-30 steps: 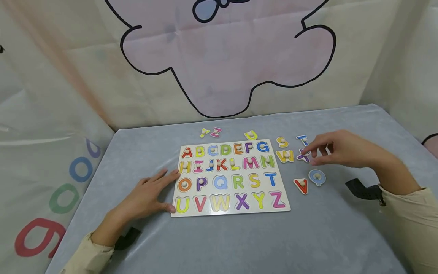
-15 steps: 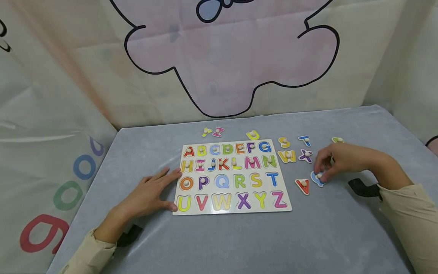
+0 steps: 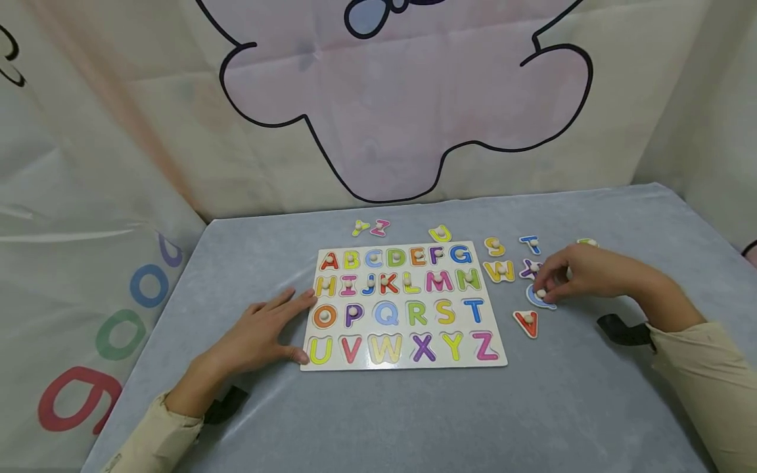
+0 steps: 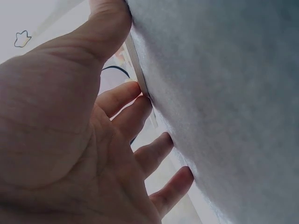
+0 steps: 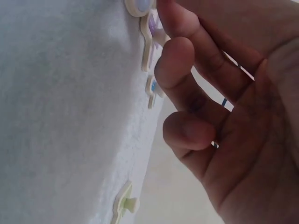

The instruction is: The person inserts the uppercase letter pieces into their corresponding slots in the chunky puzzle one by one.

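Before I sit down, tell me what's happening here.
Someone's left hand rests at the left edge of an alphabet board, while the right hand pinches the blue Q to the board's right. Letters A to P sit in place; the slots for Q to Z are empty. Other letters lie loose beyond the board and beside it.

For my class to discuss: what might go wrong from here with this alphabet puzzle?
The right hand pinches the blue Q piece close beside the purple X piece, so it might nudge that one too. The left hand touches the board only along its left side, so the board could perhaps slide when a piece is pressed in.
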`<move>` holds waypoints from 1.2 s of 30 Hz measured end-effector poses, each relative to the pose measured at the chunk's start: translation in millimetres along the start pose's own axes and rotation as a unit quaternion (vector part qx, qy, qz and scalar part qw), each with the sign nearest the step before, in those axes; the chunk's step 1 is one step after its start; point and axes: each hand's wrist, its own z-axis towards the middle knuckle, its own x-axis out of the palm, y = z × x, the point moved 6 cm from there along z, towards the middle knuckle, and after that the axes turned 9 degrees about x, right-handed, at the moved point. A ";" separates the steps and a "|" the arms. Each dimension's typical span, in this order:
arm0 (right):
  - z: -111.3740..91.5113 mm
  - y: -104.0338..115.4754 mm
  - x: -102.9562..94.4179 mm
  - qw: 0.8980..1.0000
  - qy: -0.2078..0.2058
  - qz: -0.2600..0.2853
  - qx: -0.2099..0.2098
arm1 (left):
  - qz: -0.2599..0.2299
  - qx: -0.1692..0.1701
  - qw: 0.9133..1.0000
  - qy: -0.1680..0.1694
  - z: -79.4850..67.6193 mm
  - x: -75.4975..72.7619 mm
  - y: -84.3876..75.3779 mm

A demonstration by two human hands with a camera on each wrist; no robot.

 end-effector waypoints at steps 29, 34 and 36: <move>-0.8 7.5 -3.9 0.999 -0.047 -0.001 -0.015 | 0.008 -0.001 1.000 0.006 2.6 0.2 -1.7; -0.6 34.3 -5.9 0.996 -0.069 -0.010 -0.048 | 0.008 -0.002 1.000 0.005 2.8 0.4 -2.5; 1.1 47.4 -6.2 0.996 -0.068 -0.014 -0.057 | 0.003 -0.005 1.000 0.007 2.4 0.3 -2.8</move>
